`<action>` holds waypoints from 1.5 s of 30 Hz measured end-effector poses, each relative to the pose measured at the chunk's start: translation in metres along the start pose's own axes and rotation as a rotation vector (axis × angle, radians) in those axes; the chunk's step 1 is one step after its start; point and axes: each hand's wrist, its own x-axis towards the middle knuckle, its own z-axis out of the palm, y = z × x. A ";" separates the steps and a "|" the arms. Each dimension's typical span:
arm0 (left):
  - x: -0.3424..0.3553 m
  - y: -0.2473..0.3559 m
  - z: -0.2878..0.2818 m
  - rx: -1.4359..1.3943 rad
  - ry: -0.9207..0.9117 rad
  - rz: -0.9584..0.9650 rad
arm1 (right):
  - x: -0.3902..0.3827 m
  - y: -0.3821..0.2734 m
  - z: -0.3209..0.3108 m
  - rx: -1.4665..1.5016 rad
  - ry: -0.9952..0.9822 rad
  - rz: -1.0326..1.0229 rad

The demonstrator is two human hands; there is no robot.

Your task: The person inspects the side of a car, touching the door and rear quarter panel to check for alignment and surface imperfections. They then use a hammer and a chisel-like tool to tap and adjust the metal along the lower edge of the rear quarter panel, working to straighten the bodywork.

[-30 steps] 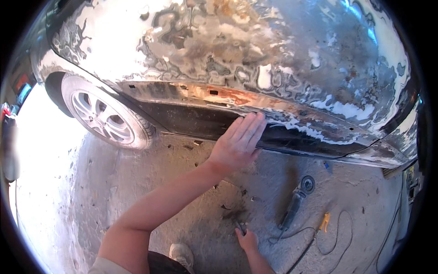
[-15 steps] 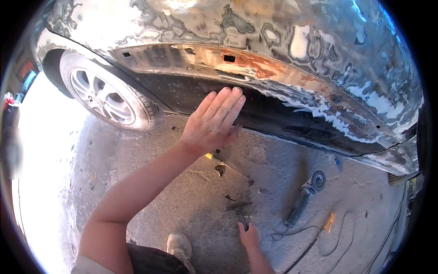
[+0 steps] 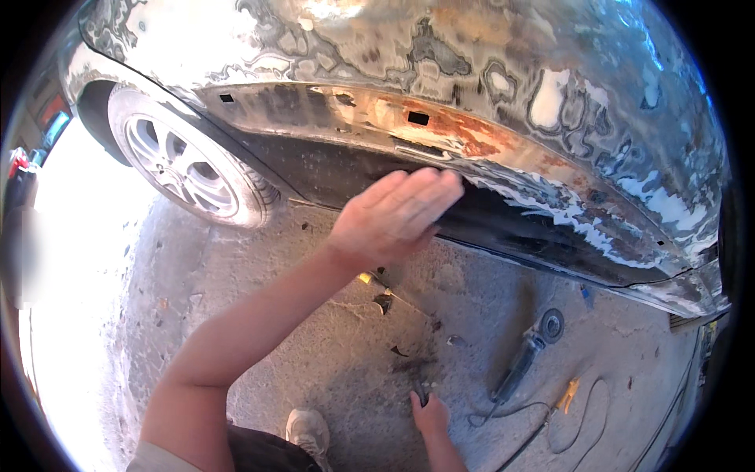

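My left hand (image 3: pixel 393 214) is flat with its fingers stretched out, over the black lower strip (image 3: pixel 314 165) of a car door (image 3: pixel 362 71); whether it touches the metal I cannot tell. The door is sanded to patches of grey, white and bare metal, with rust around a square hole. Low down near my foot, my right hand (image 3: pixel 431 417) is closed around the dark handle of a hammer (image 3: pixel 422 387). The hammer's head points away from me, over the concrete floor.
An angle grinder (image 3: pixel 528 354) lies on the floor at the right, near a yellow clamp (image 3: pixel 568 396) on a cable. A yellow-handled screwdriver (image 3: pixel 366 278) and dark scraps (image 3: pixel 383 302) lie below my left forearm. The front wheel (image 3: pixel 179 169) stands at the left.
My left hand has slid to the right along the lower door, its fingers tilting rightward. The right hand keeps hold of the hammer. The view has shifted slightly.
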 end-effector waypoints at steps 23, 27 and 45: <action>-0.044 0.000 0.017 -0.179 -0.036 -0.080 | 0.003 -0.004 0.004 -0.078 0.049 -0.041; -0.035 0.004 0.011 -0.225 -0.098 -0.091 | 0.002 -0.008 -0.001 -0.084 0.054 -0.034; 0.034 0.042 0.019 -0.154 0.064 -0.077 | 0.001 -0.008 -0.008 -0.082 -0.003 -0.020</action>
